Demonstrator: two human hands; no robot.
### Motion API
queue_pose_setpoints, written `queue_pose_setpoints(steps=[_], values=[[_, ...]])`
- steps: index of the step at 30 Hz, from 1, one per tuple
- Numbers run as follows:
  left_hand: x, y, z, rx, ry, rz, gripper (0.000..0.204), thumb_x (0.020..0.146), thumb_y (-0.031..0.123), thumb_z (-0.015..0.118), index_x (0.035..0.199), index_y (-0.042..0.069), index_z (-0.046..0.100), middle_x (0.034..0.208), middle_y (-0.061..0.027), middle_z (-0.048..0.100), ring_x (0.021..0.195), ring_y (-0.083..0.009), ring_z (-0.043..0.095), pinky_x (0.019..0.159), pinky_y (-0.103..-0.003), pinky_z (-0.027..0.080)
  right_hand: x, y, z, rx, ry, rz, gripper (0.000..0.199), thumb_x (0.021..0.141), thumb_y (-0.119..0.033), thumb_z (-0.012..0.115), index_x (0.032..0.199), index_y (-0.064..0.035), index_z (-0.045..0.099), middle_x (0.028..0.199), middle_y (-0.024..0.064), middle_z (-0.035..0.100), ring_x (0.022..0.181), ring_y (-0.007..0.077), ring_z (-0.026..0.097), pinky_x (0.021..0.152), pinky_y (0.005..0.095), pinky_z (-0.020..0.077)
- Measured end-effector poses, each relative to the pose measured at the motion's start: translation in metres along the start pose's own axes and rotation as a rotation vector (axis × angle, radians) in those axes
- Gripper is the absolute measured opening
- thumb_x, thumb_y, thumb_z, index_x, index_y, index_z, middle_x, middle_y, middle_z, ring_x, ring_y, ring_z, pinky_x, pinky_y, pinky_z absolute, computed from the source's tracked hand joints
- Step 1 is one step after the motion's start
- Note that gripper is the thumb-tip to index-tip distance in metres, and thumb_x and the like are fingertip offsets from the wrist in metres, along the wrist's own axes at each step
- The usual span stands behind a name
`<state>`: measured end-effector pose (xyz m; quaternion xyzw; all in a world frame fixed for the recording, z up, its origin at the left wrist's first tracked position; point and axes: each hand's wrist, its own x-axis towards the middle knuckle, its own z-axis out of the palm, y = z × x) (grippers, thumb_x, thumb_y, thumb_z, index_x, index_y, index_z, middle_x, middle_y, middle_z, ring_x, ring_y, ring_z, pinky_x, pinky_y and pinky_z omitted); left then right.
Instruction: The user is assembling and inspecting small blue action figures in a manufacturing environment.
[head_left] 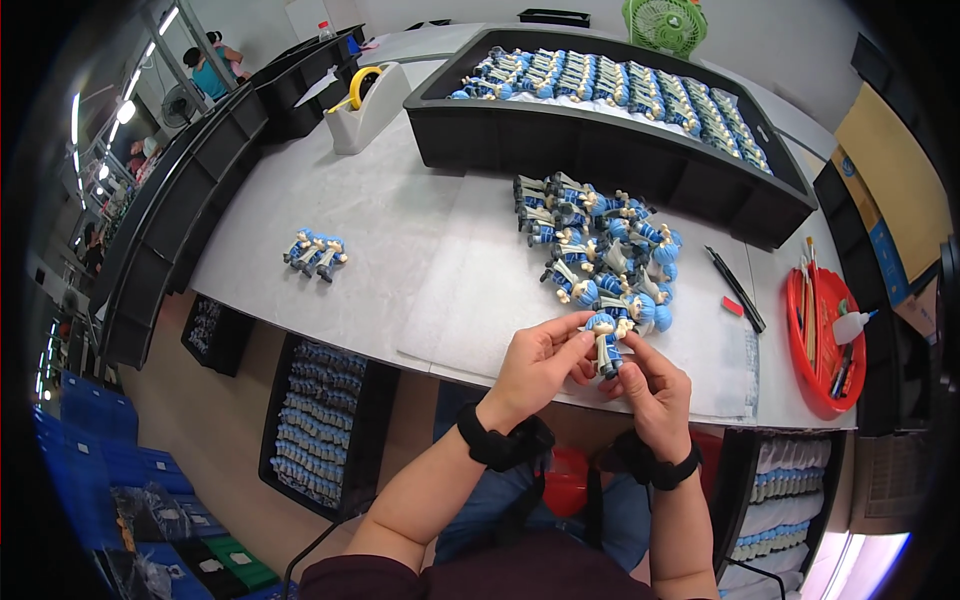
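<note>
Between both hands, over the table's near edge, I hold one small blue-haired figurine (606,344) upright. My left hand (545,360) pinches it around the head and upper side. My right hand (652,385) has thumb and fingers closed on its lower part near the feet. Just beyond my fingers lies a loose heap of similar figurines (590,235) with blue hair, blue clothes and dark shoes. Farther left on the table, three more figurines (315,254) lie side by side.
Behind the heap stands a black crate (600,150) with rows of figurines. A tape dispenser (362,112) sits far left. At right are black pens (735,288), a red eraser-like block (732,306) and a red basket (800,330) of brushes. Another figurine crate (380,425) stands below the table.
</note>
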<state>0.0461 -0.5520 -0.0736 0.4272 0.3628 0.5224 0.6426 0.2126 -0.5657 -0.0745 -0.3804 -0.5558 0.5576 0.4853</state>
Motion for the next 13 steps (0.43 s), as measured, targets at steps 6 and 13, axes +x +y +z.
queue_pose_setpoints(steps=[6,13], values=[[-0.0005,-0.0046,0.0001,0.023,0.006,-0.033,0.030,0.091,0.010,0.043,0.116,-0.005,0.050,0.079,-0.0069,0.059,0.066,-0.0098,0.057,0.058,-0.021,0.049,-0.0006,0.0002,-0.0005,0.026,0.015,-0.035,0.038,0.088,-0.014,0.053,0.120,0.0057,0.046,0.085,0.0090,0.060,0.070,0.0128,0.059,0.060,0.0232,0.0481],[-0.0027,-0.0049,0.0034,0.154,0.011,-0.021,0.031,0.090,0.011,0.047,0.117,-0.003,0.050,0.080,-0.0066,0.060,0.068,-0.0098,0.057,0.059,-0.021,0.049,-0.0003,-0.0020,-0.0016,0.022,0.036,-0.029,0.038,0.089,-0.018,0.051,0.119,0.0044,0.047,0.090,0.0093,0.059,0.071,0.0126,0.058,0.062,0.0231,0.0479]])
